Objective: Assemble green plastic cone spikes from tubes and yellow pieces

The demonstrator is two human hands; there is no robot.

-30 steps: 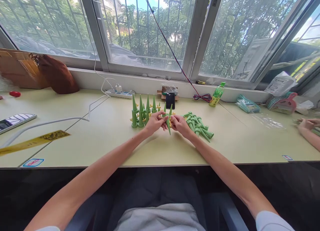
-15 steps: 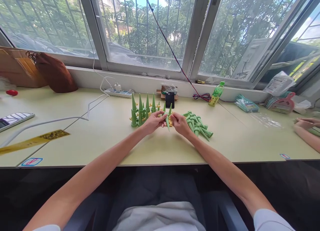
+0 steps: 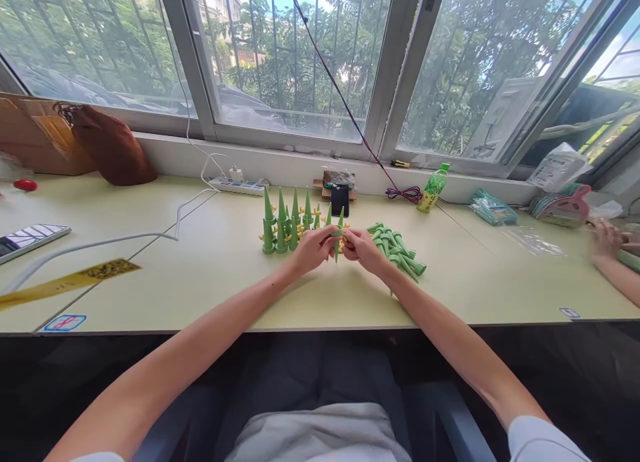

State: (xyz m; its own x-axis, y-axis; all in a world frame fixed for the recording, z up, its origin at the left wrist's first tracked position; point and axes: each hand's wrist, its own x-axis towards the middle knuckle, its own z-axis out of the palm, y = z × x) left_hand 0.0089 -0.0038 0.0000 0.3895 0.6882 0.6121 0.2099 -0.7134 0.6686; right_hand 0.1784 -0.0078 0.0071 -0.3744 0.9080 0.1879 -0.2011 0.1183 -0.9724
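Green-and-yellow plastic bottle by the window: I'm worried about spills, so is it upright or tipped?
Upright: the bottle stands on its base on the pale tabletop, green cap uppermost.

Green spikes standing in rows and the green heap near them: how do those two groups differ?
The standing spikes point upward in rows, while the loose heap lies jumbled on its sides. Yellow bits jut out among the standing spikes; the loose heap looks almost wholly green. The standing spikes are mostly left of the hands, the loose heap to their right. Both share a tapering shape.
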